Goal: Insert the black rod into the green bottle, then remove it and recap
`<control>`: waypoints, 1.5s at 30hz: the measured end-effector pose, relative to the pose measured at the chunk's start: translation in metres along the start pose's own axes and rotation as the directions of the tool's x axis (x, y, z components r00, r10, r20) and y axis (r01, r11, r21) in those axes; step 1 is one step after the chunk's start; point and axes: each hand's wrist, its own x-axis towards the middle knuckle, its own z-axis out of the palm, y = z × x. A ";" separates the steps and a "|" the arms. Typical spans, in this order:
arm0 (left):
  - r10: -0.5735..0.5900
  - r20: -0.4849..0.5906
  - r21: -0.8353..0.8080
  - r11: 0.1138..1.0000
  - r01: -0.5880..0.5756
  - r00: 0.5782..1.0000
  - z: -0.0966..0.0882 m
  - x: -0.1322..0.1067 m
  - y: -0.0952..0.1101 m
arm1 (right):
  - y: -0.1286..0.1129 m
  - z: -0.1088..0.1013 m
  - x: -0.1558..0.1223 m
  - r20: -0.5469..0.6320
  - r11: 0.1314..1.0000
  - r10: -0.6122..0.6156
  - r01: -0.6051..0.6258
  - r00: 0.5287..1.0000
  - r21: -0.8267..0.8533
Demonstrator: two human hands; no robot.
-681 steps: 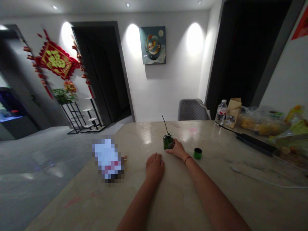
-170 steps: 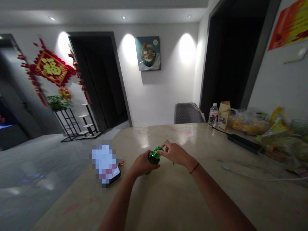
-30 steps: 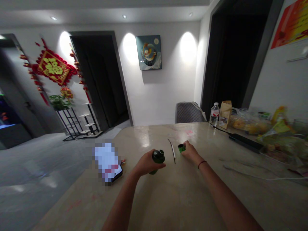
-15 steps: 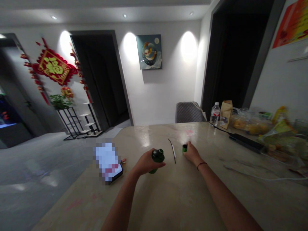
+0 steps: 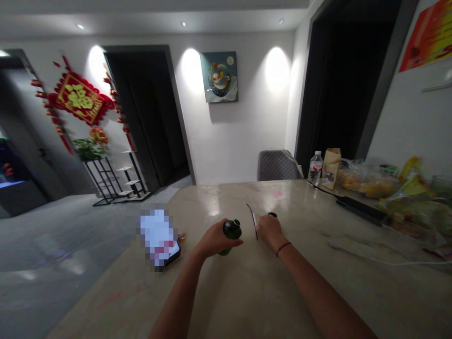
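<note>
Phone (image 5: 172, 251) left; cap (image 5: 272, 214) just beyond R hand (image 5: 269, 230), thin stick (image 5: 253, 217) at its fingertips, grip unclear. L hand (image 5: 213, 240) wraps dark-green bottle (image 5: 231, 231), small, round, uncapped.

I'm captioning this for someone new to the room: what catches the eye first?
Mid-table, the left hand grips a small dark green bottle, its mouth open, while the right hand sits against a thin black stick. A bright red and gold ornament hangs on the left wall, and a spotlit painting on the far wall.
</note>
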 end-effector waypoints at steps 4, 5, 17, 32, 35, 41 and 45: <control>0.005 -0.002 0.010 1.000 -0.004 1.000 0.001 0.001 -0.002 | -0.001 0.005 -0.003 0.031 0.998 0.067 -0.068 0.997 0.006; 0.006 -0.001 0.011 1.000 -0.006 1.000 0.001 0.001 -0.003 | -0.001 0.005 -0.003 0.038 0.997 0.077 -0.077 0.996 0.009; -0.013 0.003 0.024 1.000 0.013 1.000 0.002 0.001 -0.002 | 0.003 -0.031 0.008 -0.151 0.871 0.210 -0.114 0.966 0.479; -0.027 -0.016 -0.021 0.999 0.026 1.000 0.000 0.001 -0.005 | 0.006 -0.076 0.009 -0.284 0.290 0.109 0.243 0.953 0.926; -0.015 -0.019 -0.015 1.000 0.014 1.000 0.000 0.001 -0.004 | -0.002 -0.073 0.007 -0.260 0.301 0.044 0.236 0.964 0.924; 0.001 -0.048 0.001 1.000 -0.001 0.999 -0.002 0.001 -0.003 | -0.024 -0.060 -0.001 -0.190 0.356 -0.104 0.215 0.976 0.909; -0.013 -0.071 0.003 1.000 0.013 0.997 -0.003 0.002 -0.004 | -0.032 -0.055 -0.004 -0.174 0.392 -0.166 0.227 0.971 0.892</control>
